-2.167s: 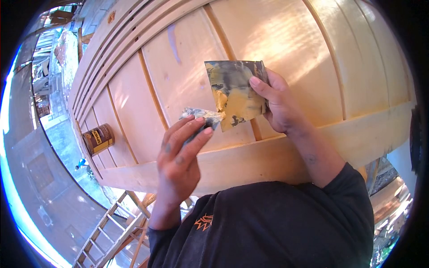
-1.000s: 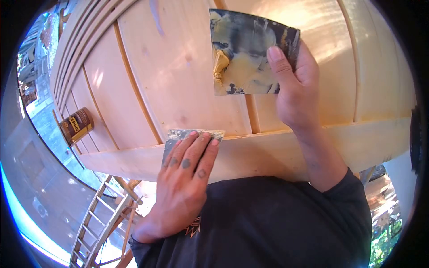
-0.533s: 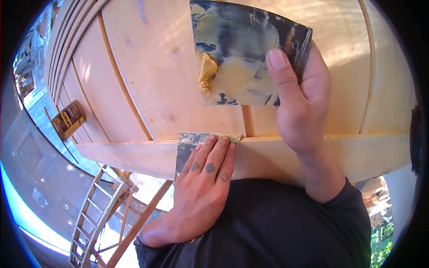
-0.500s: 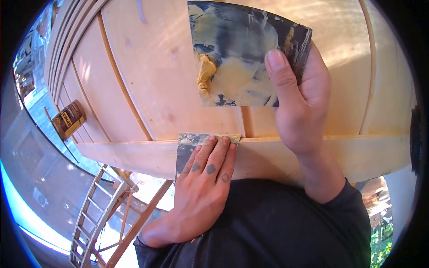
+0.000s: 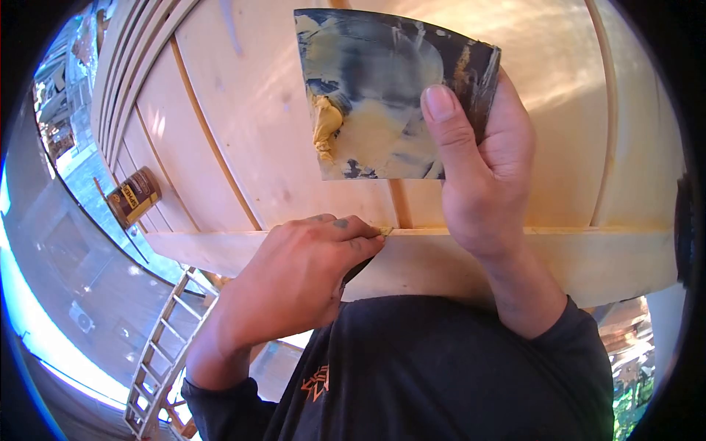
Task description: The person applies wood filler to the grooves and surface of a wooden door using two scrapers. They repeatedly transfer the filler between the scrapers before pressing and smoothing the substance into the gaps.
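My right hand (image 5: 489, 158) holds a wide dark spreader plate (image 5: 382, 73) up over the wooden surface, thumb on its face and fingers behind. Pale filler is smeared across the plate, and a thick yellowish lump of filler (image 5: 326, 126) sits at its left edge. My left hand (image 5: 309, 268) is closed around a smaller flexible spreader (image 5: 358, 270), mostly hidden under the fingers. Its fingertips are right at the upper edge of a light wooden rail (image 5: 441, 253), below a strip of darker wood (image 5: 401, 204).
Pale wooden panels (image 5: 272, 110) divided by strips stretch ahead. A labelled can (image 5: 134, 197) stands on them at the left, with a stick beside it. Below left is a ladder (image 5: 165, 331). A dark round object (image 5: 685, 228) sits at the far right.
My left hand has turned from lying flat on the spreader, fingers upward, to gripping it with fingers pointing right. The plate in my right hand has shifted slightly left in view.
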`<state>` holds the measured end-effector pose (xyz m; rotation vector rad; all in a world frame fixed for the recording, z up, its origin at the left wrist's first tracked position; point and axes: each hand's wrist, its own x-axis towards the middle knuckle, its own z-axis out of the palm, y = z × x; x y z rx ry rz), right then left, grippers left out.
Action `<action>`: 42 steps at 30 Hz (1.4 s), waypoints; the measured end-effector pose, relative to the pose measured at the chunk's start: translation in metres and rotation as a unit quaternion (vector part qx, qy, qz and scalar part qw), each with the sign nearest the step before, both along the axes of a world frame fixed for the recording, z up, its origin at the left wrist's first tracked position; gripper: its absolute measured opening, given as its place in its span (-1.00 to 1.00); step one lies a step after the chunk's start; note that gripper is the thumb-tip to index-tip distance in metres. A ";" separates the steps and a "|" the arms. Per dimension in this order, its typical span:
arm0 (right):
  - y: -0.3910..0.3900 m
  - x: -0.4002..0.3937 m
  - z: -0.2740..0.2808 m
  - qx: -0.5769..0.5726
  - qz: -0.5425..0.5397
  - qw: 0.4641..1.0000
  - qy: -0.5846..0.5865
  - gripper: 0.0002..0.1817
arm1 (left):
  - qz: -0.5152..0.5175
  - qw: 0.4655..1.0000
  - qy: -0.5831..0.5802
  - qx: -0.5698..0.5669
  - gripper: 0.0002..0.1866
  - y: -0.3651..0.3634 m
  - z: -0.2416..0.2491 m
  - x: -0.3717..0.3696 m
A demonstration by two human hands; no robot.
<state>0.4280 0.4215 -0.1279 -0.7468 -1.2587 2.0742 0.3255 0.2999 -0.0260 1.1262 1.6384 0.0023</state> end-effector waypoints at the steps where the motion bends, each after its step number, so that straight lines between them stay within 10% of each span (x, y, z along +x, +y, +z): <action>1: 0.000 0.000 0.001 -0.014 0.002 1.000 0.002 -0.80 | 0.000 1.000 -0.010 0.000 -0.43 0.002 -0.001 -0.002; 10: 0.000 0.000 -0.002 -0.014 -0.014 1.000 -0.003 -0.82 | -0.053 0.994 -0.091 -0.033 -0.52 0.010 -0.006 -0.031; 18: 0.010 0.000 0.003 -0.058 -0.089 0.984 0.141 -0.83 | -0.215 0.957 0.169 0.097 -0.67 0.016 0.022 -0.001; 42: 0.004 -0.007 -0.005 -0.070 -0.076 0.988 0.118 -0.80 | -0.401 0.899 0.174 0.035 -0.83 0.000 0.016 -0.014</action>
